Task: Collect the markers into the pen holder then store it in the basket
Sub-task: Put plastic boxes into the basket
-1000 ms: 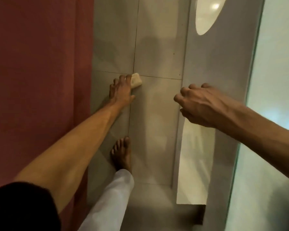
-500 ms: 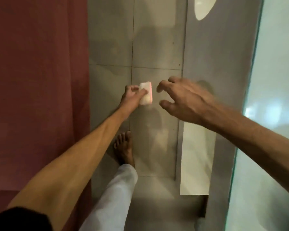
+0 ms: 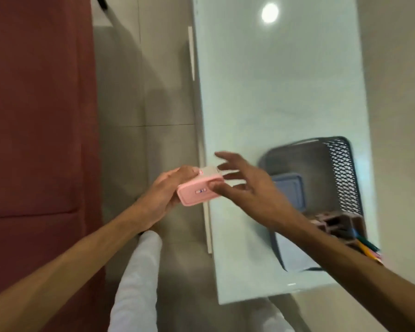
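My left hand [image 3: 164, 194] grips a small pink box [image 3: 198, 190] at the left edge of the pale glass table [image 3: 261, 92]. My right hand [image 3: 247, 185] is spread open, with its thumb and fingertips touching the box's right end. A grey mesh basket [image 3: 340, 168] lies on the table to the right, with a blue lidded container [image 3: 291, 190] inside. A brown pen holder [image 3: 338, 224] with several coloured markers [image 3: 367, 248] sits at the basket's near end, partly hidden by my right forearm.
A red sofa or cushion [image 3: 38, 116] fills the left side. A strip of tiled floor [image 3: 153, 104] runs between it and the table. My white trouser leg [image 3: 137, 279] shows below.
The view has swung up from the floor to the table. My left hand has lifted the pink box up to the table's edge, and my right hand has come in to touch it.
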